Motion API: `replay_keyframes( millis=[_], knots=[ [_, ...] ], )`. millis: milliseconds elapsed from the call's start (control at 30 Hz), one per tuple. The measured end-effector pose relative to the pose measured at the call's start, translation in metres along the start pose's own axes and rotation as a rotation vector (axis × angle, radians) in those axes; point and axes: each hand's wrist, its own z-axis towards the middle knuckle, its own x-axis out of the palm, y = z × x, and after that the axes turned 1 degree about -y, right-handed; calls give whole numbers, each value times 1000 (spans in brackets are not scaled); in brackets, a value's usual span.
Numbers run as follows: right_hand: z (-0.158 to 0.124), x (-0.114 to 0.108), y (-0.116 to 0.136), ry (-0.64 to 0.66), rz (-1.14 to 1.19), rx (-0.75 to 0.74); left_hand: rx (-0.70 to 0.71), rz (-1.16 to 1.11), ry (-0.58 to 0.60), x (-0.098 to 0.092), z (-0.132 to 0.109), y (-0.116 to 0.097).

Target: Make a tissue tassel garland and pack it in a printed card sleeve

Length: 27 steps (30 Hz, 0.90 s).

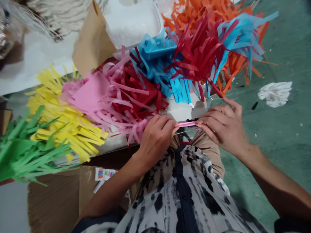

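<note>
Our left hand (157, 136) and right hand (224, 124) pinched a pink strip (187, 124) between them, the rest hidden in our grip, pink fringe (97, 90) beside our left hand, green fringe (31, 157) farther left, partly cut off

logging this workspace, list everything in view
green fringe: one, green, far left
yellow fringe: one, yellow, beside the green
pink fringe: one, pink, left of centre
red fringe: two, dark red, middle and upper right
blue fringe: two, blue, beside the reds
orange fringe: count unclear, orange, upper right
pink band: one, pink, centre
brown paper: one, tan, top left
plastic item: one, white, top
cord bundle: one, cream, top left
cardboard: some, brown, lower left
table: one, whitish, under fringe
floor: one, green, right
crumpled paper: one, white, on floor
shirt: one, black and white, bottom
trousers: one, tan, below centre
left hand: one, bare, gripping band
right hand: one, bare, gripping band
</note>
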Motion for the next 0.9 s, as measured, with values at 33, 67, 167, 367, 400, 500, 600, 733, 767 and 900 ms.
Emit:
replay_keyframes(
  millis=[33,67,167,367,400,500,600,733,767,900],
  knots=[
    [-1,1,1,-7,-20,1,-4,7,-8,0,0,0],
    [-1,3,3,-13,-30,5,-6,12,-17,1,0,0],
    [0,3,9,-17,-14,12,-2,11,-36,2,0,0],
    [5,4,12,-18,47,29,20,1,-55,3,-2,2],
    [5,4,11,-30,55,33,26,7,-61,4,-4,2],
    [3,3,9,-41,100,74,14,43,-75,4,-6,2],
    [1,0,9,-60,177,141,-40,104,-61,2,-7,3],
    [3,-4,9,-42,266,257,-89,127,-17,-4,-6,7],
    [5,-6,9,-11,283,284,-97,122,-6,-6,-6,8],
    [14,-12,10,109,310,325,-161,114,54,-11,-4,8]
  ],
)
